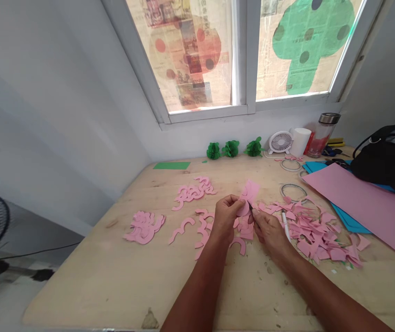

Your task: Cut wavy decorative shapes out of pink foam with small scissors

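Note:
My left hand (pixel 229 213) pinches a piece of pink paper (pixel 252 189) above the middle of the table. Close against it, my right hand (pixel 268 227) is closed around dark-handled scissors (pixel 250 207), mostly hidden by the fingers. The blades meet the paper's lower edge. Beneath and beside my hands lie curved pink paper cutouts (pixel 239 244). Farther left are a wavy cutout (pixel 182 228), a loose group of cutouts (pixel 192 192) and a stacked pile of them (pixel 144 227). Right of my right hand spreads a heap of pink scraps (pixel 317 230), with a white pen (pixel 285 224) at its edge.
Along the wall stand green paper decorations (pixel 231 149), a small white fan (pixel 280 142), a white roll (pixel 300 141) and a glass bottle (pixel 323 134). Large pink sheet (pixel 360 203), blue sheets (pixel 351 220) and a black bag (pixel 384 159) occupy the right. Tape rings (pixel 293 186) lie nearer.

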A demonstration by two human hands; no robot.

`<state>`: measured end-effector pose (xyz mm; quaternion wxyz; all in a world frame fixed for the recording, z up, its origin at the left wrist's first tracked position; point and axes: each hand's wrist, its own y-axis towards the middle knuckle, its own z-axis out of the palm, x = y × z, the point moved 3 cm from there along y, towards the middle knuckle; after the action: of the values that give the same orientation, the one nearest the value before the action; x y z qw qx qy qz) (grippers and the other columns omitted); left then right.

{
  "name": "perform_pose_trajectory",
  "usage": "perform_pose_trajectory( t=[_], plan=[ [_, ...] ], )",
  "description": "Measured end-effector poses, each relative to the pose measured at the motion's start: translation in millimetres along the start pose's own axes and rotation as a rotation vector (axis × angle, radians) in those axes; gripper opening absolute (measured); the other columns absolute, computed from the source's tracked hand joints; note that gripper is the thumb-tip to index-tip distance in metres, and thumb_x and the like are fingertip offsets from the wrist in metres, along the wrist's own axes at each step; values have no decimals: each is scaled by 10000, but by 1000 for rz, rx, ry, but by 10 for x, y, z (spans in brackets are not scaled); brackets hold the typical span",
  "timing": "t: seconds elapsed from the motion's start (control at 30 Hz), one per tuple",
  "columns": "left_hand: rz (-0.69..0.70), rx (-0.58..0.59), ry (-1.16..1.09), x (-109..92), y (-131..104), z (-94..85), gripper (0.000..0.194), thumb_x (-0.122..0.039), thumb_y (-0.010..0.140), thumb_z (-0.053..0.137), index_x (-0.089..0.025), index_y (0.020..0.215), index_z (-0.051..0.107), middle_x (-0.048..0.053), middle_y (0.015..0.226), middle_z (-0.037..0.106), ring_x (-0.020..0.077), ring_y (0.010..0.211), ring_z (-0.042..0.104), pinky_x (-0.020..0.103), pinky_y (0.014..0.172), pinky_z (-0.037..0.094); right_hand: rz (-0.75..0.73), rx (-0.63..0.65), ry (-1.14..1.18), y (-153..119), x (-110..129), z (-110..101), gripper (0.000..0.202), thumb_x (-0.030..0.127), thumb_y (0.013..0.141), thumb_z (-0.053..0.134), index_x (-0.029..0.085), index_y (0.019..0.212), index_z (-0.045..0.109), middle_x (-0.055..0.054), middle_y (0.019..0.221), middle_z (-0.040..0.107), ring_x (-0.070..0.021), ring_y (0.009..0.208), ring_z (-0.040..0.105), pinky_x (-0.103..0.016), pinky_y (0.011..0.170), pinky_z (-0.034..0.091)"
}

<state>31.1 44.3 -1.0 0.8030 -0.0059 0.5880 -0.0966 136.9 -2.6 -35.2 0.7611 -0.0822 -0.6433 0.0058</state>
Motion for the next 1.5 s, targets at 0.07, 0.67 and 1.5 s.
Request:
perform_pose_trajectory(
  t=[0.07, 0.67, 1.5],
  plan=[
    [-5, -3, 5, 6, 3, -5, 207, -278, 606, 652, -130, 575, 510, -23, 536, 480, 72, 499, 415, 201, 495, 319, -3, -3, -9, 7, -4, -1, 396, 539, 780, 477, 165, 654, 505, 103, 390, 251, -51, 344, 174, -194, 352, 117],
    [-133, 119, -168, 85, 29, 17, 234, -301, 582, 700, -116, 627, 565, 5, 582, 537, 82, 516, 469, 213, 510, 363, -7, -45, 73, 27, -27, -15, 411, 563, 767, 477, 175, 631, 463, 104, 411, 231, -53, 361, 148, -207, 363, 102],
    [-126, 190, -158, 38, -61, 116, 288, -290, 597, 720, -149, 580, 469, -33, 493, 511, 45, 411, 405, 200, 461, 319, -240, -65, -174, 15, 100, -77, 433, 553, 803, 418, 193, 563, 394, 61, 480, 302, -83, 419, 220, -225, 393, 157]
  ],
)
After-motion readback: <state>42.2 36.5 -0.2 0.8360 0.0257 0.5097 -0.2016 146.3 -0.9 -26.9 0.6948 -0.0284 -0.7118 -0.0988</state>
